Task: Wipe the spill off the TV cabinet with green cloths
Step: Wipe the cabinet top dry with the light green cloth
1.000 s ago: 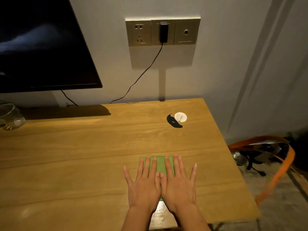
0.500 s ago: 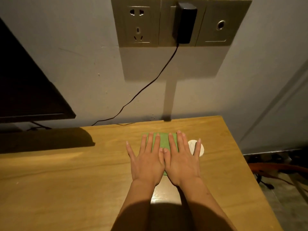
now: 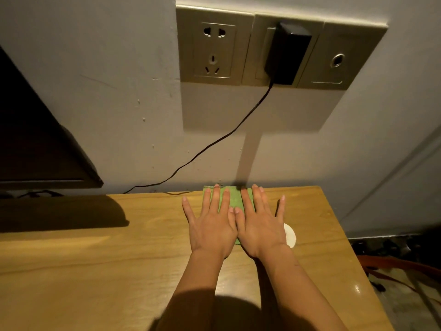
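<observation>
A green cloth (image 3: 235, 199) lies flat on the wooden TV cabinet top (image 3: 95, 271), its far edge almost at the wall. My left hand (image 3: 212, 225) and my right hand (image 3: 261, 225) press down on it side by side, palms flat, fingers spread, thumbs touching. Only a strip of cloth shows between and beyond the fingers. No dark spill shows on the wood around the hands. A small white disc (image 3: 290, 235) lies on the cabinet, partly under the edge of my right hand.
A dark TV (image 3: 31, 139) hangs at the left, casting a shadow on the cabinet. On the wall above is a socket panel (image 3: 214, 48) with a black adapter (image 3: 286, 53); its cable (image 3: 214, 142) drops behind the cabinet. An orange strap (image 3: 401, 263) lies on the floor at the right.
Both hands slid the cloth away from me, over the spot where the black spill lay, up to the wall. The spill has dropped out of sight. The camera leaned closer.
</observation>
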